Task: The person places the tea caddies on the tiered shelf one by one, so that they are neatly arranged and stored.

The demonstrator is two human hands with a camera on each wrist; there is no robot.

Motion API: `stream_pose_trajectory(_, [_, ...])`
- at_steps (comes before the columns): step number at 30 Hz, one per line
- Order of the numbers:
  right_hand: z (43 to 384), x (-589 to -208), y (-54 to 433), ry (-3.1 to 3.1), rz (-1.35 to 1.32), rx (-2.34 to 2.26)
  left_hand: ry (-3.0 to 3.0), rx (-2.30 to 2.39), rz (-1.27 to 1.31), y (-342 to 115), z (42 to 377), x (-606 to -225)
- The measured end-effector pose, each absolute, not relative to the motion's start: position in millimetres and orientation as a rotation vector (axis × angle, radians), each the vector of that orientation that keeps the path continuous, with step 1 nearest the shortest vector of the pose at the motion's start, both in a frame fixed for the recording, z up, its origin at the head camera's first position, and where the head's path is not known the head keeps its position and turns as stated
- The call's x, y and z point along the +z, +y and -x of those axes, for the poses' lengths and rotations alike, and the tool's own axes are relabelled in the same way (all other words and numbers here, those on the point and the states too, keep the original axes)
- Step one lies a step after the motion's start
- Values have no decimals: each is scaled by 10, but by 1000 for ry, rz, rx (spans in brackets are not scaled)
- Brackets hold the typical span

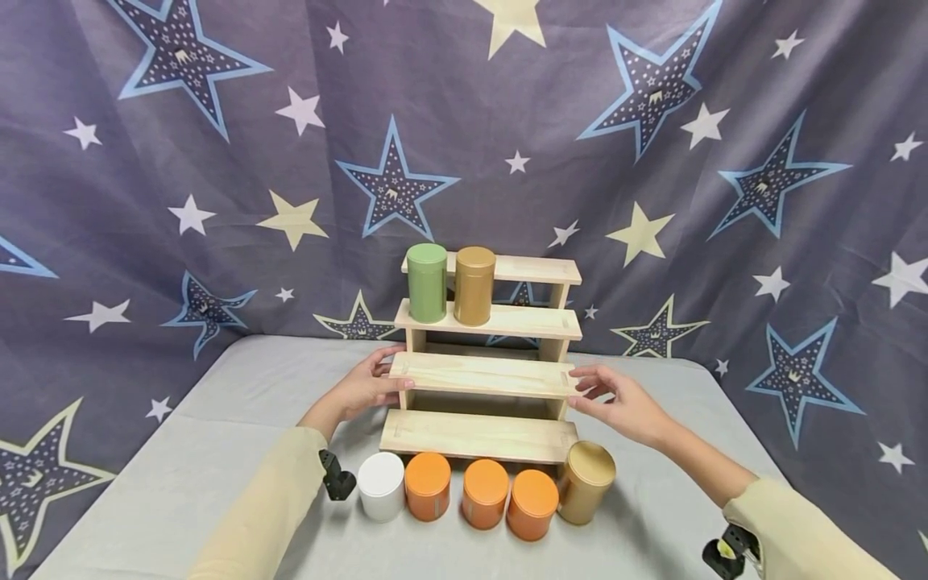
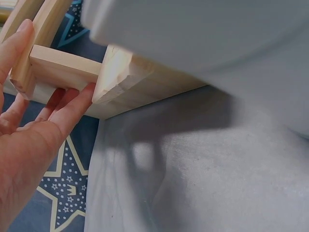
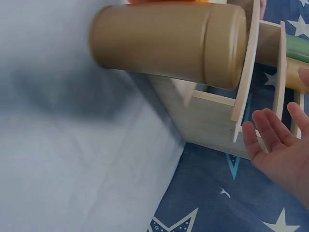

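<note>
A stepped wooden display rack (image 1: 478, 374) with several tiers stands on the table. At its left end my left hand (image 1: 366, 385) grips one of the lower tiers, thumb along the board; in the left wrist view the fingers (image 2: 72, 108) reach against the side panel. My right hand (image 1: 616, 399) is at the other end of that tier, fingers loosely bent and fingertips right by the board's end. Up on a higher tier stand a green canister (image 1: 427, 283) and a brown-gold canister (image 1: 474, 287), side by side.
In front of the rack, a white canister (image 1: 381, 486), several orange canisters (image 1: 428, 486) and a gold canister (image 1: 586, 483) stand in a row on the grey-covered table (image 1: 217, 451). Behind hangs a star-patterned curtain (image 1: 507, 121).
</note>
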State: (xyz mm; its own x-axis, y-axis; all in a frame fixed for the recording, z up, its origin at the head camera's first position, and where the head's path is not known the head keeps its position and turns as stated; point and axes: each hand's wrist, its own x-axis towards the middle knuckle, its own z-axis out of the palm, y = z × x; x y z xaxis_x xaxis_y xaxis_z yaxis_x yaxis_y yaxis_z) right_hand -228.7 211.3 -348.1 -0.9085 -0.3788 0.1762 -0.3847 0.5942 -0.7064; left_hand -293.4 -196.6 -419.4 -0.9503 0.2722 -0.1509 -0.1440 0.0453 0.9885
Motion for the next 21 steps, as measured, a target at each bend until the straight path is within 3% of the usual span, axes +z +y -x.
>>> stream_pose_trajectory(21, [1878, -3745, 2418, -2847, -909, 1350, 2031, 1980, -129, -1957, 2915, -4185])
